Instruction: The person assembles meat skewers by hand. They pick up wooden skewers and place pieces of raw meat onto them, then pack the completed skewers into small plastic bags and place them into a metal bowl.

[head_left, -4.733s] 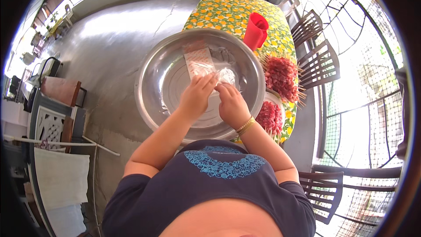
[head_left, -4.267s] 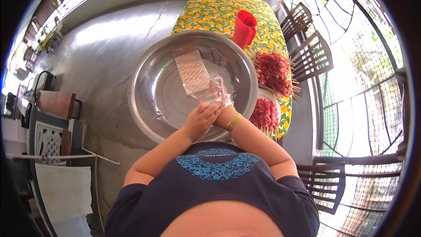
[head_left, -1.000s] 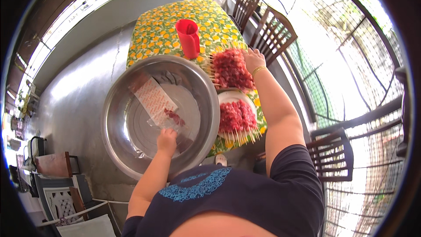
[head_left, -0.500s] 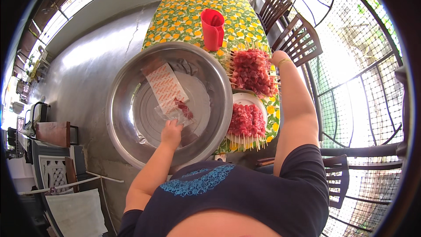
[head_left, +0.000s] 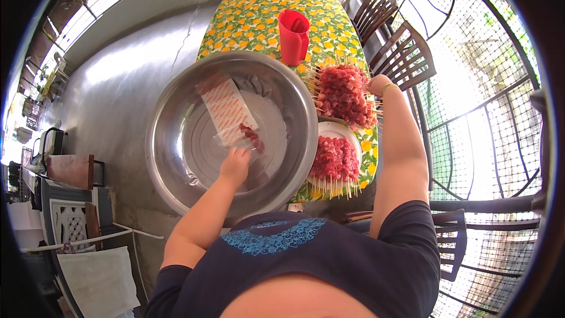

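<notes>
Two heaps of finished meat skewers [head_left: 344,94] done on the table [head_left: 253,17], few red chunks [head_left: 253,138] left in the steel bowl [head_left: 170,165]; left hand [head_left: 235,165] pinching at those, right hand [head_left: 376,85] by the far heap, grip hidden.

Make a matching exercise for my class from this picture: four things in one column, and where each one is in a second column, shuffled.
Things:
1. red jug
2. left hand
3. right hand
4. white plate

Places:
A. by the far skewer heap
B. inside the steel bowl
C. upright on the flowered tablecloth
D. under the near skewers

Pairs: 1-C, 2-B, 3-A, 4-D
</notes>
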The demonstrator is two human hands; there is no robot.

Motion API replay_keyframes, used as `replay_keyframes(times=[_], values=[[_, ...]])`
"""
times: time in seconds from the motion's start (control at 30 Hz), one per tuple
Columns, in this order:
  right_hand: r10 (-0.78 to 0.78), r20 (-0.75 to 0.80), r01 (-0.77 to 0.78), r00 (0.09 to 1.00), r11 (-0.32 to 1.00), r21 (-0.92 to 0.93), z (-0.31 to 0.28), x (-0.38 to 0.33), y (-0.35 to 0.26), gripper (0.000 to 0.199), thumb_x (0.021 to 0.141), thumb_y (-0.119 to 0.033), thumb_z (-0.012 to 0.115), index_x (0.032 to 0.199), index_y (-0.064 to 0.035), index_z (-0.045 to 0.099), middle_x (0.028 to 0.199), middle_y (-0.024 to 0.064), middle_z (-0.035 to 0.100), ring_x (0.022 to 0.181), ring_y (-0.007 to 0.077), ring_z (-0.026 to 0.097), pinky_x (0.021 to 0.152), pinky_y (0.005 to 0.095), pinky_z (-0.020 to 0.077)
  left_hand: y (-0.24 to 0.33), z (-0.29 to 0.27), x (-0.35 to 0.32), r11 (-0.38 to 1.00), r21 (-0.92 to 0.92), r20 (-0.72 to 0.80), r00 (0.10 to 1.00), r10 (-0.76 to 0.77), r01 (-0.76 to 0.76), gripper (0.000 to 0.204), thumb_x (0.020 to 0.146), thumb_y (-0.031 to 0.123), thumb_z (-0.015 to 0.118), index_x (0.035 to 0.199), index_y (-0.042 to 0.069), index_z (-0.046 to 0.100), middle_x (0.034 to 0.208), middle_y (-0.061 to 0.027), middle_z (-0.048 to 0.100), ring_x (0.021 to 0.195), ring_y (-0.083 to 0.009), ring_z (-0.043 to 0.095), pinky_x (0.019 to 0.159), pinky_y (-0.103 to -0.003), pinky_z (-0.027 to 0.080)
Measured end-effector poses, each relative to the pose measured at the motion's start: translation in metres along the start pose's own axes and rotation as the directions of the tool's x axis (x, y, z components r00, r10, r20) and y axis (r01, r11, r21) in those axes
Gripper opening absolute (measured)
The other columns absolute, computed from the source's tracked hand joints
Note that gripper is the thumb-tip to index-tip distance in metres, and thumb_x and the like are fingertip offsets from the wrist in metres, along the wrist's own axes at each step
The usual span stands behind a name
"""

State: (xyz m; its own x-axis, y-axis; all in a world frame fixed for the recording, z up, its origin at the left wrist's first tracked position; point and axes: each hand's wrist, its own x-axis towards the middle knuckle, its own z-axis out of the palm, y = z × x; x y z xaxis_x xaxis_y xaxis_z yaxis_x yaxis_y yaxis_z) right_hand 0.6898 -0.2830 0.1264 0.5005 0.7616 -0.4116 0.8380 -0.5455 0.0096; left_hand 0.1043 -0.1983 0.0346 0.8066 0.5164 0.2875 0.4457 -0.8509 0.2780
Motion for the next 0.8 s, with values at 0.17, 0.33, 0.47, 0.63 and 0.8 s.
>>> replay_keyframes(times=[0.17,0.33,0.47,0.63,0.8], values=[[0.106,0.240,-0.258,0.965,0.552,0.793,0.032,-0.025,-0.012,0.010,0.092,-0.012,0.067,0.094,-0.0024,0.069,0.075,0.0073,0.064,0.052,0.0161,0.054,0.047,0.0328,0.0467,-0.005,0.000,0.006,0.997,-0.067,0.044,0.999,-0.023,0.026,0.029,0.083,0.000,0.056,0.108,0.003,0.069,0.113,-0.0095,0.064,0.108,-0.0330,0.057,0.090,-0.041,0.054],[0.038,0.188,-0.183,0.981,-0.111,0.977,0.044,-0.133,-0.070,0.008,0.095,-0.002,0.062,0.100,-0.0008,0.068,0.068,0.0008,0.056,0.052,0.0107,0.048,0.046,0.0256,0.0410,-0.017,-0.001,0.020,0.988,-0.155,-0.005,1.000,-0.017,0.016,0.032,0.084,-0.002,0.056,0.111,0.002,0.072,0.119,-0.0122,0.066,0.108,-0.0350,0.058,0.096,-0.042,0.051],[-0.141,0.134,-0.166,0.981,-0.247,0.955,0.049,-0.236,-0.136,0.012,0.095,-0.005,0.062,0.104,0.0017,0.067,0.076,-0.0005,0.056,0.054,0.0084,0.048,0.047,0.0226,0.0379,-0.029,-0.005,0.035,0.986,-0.160,-0.097,0.995,0.037,-0.052,0.035,0.080,-0.006,0.059,0.112,0.000,0.073,0.118,-0.0165,0.068,0.108,-0.0369,0.060,0.097,-0.043,0.050],[-0.390,0.424,-0.553,0.817,-0.325,0.767,0.066,-0.294,-0.206,0.015,0.097,-0.002,0.056,0.107,0.0044,0.064,0.077,0.0022,0.052,0.059,0.0088,0.045,0.048,0.0218,0.0367,-0.029,-0.010,0.046,0.969,-0.246,-0.072,0.997,-0.031,0.012,0.034,0.080,-0.006,0.060,0.111,-0.001,0.072,0.117,-0.0164,0.069,0.110,-0.0359,0.061,0.099,-0.044,0.048],[-0.445,0.592,-0.736,0.673,-0.315,0.600,0.091,-0.276,-0.250,0.016,0.098,-0.003,0.053,0.107,0.0064,0.063,0.076,0.0024,0.049,0.060,0.0094,0.044,0.049,0.0212,0.0366,-0.028,-0.019,0.044,0.976,-0.197,-0.027,0.995,0.093,-0.097,0.041,0.078,-0.005,0.059,0.118,-0.002,0.069,0.123,-0.0171,0.066,0.111,-0.0371,0.059,0.103,-0.044,0.045]])
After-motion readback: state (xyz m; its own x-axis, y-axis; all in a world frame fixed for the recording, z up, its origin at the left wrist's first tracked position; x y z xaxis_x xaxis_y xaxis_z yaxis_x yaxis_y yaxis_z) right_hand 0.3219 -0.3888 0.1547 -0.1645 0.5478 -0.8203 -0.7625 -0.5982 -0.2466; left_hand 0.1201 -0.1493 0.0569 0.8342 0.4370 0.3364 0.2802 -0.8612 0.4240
